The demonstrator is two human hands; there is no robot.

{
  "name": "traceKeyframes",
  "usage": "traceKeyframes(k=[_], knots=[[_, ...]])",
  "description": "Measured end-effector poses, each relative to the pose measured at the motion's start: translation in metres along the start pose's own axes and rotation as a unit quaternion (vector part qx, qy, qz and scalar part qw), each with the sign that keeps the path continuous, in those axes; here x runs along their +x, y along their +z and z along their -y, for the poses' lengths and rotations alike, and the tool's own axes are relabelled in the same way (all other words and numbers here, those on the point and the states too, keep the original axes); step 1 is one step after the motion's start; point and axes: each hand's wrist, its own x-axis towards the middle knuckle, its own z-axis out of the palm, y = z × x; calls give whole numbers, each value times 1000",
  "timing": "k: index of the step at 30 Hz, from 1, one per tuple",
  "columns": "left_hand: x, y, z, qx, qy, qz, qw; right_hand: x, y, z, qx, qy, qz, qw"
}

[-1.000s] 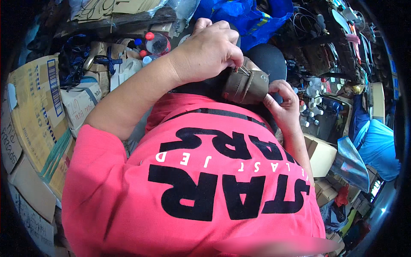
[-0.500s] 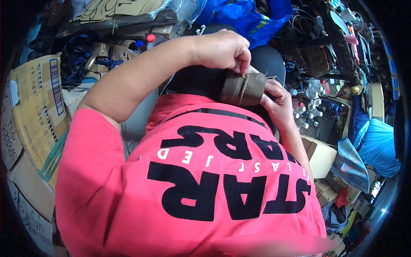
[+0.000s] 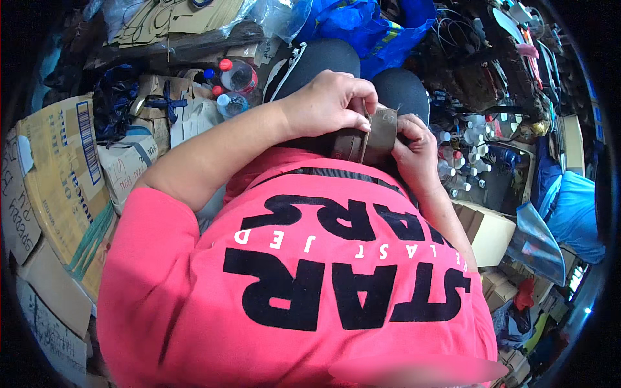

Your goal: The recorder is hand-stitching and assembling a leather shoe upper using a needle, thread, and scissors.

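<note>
The left hand (image 3: 333,107) has come lower than it was a half-second ago, when its fingers were gathered above the top edge of a folded, dark-brown, leather-like piece (image 3: 383,132). Now its thumb and forefinger lie against the piece itself, beside a raised, stitched ridge (image 3: 363,149) that runs down its face. The left grip looks nearly closed, pinching the material at the top of that ridge; whether a strand is also caught between the fingertips, I cannot tell.

The right hand (image 3: 417,149) has barely moved: its grip is drawn in on the right edge of the piece, thumb below and fingers above, and appears to steady it. With that side held, the handling seems to have passed from the loose upper edge to the ridge.

The brown piece is just above the centre of the frame, between the hands, near the lap and below the dark-clothed knees (image 3: 331,61). The left forearm has also dropped, so the clear plastic bottles with red and blue caps (image 3: 240,79) in the upper left show again. A crumpled bright-blue bag (image 3: 362,45) lies beyond the knees, at the top of the frame.
</note>
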Motion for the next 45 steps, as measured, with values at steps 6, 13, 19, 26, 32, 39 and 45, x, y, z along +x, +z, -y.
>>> traceKeyframes(k=[6,13,19,26,32,39,45], knots=[[-29,4,2,86,67,-281,953,-4,-17,-1,-310,-143,-14,940],[-30,24,10,-271,-117,-117,948,-5,-14,8,-55,-12,46,997],[-23,30,11,-454,-172,-49,873,-13,-32,-6,-255,-92,81,959],[-17,24,13,-522,-210,-20,827,-51,-104,-40,-35,165,-53,984],[1,33,11,-572,-227,23,788,-21,-90,-22,477,31,-145,866],[-8,34,7,-560,-194,-17,805,1,-81,-3,513,60,-59,854],[9,37,-4,-531,-178,10,828,1,-59,-10,497,128,-118,850]])
